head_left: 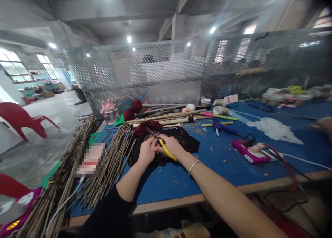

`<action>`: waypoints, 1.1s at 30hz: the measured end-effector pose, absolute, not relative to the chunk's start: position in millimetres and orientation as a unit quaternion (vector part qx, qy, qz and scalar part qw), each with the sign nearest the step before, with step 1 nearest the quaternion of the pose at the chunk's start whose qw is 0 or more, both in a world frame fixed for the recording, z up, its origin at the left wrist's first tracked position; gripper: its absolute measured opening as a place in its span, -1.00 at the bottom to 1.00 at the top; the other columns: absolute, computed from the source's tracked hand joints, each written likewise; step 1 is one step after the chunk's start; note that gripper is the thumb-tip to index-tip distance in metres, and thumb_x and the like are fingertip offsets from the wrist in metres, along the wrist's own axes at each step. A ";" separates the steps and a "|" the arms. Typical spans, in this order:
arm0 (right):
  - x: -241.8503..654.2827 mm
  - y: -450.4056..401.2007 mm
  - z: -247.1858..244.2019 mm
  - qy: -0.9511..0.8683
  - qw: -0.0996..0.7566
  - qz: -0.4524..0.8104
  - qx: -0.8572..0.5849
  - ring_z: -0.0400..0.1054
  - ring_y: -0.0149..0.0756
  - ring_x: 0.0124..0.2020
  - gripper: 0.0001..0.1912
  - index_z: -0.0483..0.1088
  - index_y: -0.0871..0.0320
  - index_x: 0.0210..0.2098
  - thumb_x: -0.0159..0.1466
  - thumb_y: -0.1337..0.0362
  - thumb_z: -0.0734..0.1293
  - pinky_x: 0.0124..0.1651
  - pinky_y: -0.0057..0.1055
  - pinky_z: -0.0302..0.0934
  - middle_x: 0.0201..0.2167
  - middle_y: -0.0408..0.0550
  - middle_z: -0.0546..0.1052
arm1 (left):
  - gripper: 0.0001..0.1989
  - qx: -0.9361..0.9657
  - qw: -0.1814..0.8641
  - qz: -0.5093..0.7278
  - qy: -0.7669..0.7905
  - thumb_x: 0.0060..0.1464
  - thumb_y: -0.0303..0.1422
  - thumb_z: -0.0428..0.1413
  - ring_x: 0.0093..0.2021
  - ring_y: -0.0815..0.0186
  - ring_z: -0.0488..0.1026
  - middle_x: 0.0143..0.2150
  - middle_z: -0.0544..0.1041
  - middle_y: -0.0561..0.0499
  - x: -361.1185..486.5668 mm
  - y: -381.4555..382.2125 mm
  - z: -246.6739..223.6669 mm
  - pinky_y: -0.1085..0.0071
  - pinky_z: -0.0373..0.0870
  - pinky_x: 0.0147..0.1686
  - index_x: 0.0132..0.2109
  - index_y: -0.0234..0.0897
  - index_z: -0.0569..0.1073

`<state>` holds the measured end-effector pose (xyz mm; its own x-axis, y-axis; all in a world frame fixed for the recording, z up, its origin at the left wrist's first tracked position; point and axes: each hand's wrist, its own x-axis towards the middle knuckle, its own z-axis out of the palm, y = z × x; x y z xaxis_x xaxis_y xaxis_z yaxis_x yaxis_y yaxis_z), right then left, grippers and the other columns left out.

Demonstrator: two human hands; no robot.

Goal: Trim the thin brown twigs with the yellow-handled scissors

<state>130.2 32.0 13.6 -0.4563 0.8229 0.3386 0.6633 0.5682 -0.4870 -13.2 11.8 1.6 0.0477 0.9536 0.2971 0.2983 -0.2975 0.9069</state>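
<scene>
Left of the black cloth [191, 144], twigs [114, 151] past counting, crowding its edge; behind it, two red balls [129, 115]. Over it, left hand [147, 150], curled closed (on what, cannot tell); one pair of scissors [166, 150], yellow-handled, with dark blades forward, inside closed right hand [174, 146]. In front of it, wooden table edge [171, 203]. Right of it, open tabletop [212, 175] with scattered scraps, up to one glue gun [220, 125] and one power strip [249, 151].

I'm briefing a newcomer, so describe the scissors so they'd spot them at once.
On the blue table lies a black cloth. Over it, the right hand holds the scissors, whose curved yellow handle sets them apart from the brown sticks nearby.
</scene>
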 end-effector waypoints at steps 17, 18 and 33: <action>131.9 44.9 23.8 -0.819 0.344 0.178 -0.422 0.34 -0.27 -0.31 -0.48 0.17 0.14 0.00 0.14 0.01 0.29 -0.24 -0.42 0.19 -0.27 -0.04 0.45 | -0.72 0.481 0.470 0.562 0.482 -0.06 -0.23 0.12 -0.58 0.44 0.33 -0.55 0.42 0.10 -15.0 17.6 9.2 0.53 0.31 -0.56 -0.23 -0.33 0.36; 131.7 47.5 25.6 -0.827 0.336 0.173 -0.416 0.34 -0.26 -0.30 -0.49 0.18 0.14 0.00 0.14 0.02 0.29 -0.23 -0.41 0.19 -0.27 -0.04 0.45 | -0.72 0.476 0.477 0.560 0.482 -0.08 -0.21 0.14 -0.59 0.46 0.32 -0.56 0.41 0.10 -16.0 17.8 11.1 0.55 0.28 -0.59 -0.29 -0.34 0.37; 141.0 49.1 2.7 -0.863 0.313 0.119 -0.377 0.23 -0.08 -0.07 -0.28 0.18 0.20 0.02 0.01 -0.09 0.36 -0.02 -0.14 0.15 -0.10 0.15 0.36 | -0.73 0.529 0.412 0.562 0.484 -0.03 -0.24 0.11 -0.33 0.29 0.45 -0.36 0.56 -0.07 -15.4 12.7 6.0 0.42 0.33 -0.24 -0.36 -0.39 0.55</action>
<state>141.0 49.1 2.7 -0.5189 0.7260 0.4513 0.5772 0.6870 -0.4414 -15.4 12.7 6.0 -0.0999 0.9753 0.1968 0.0491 -0.1927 0.9800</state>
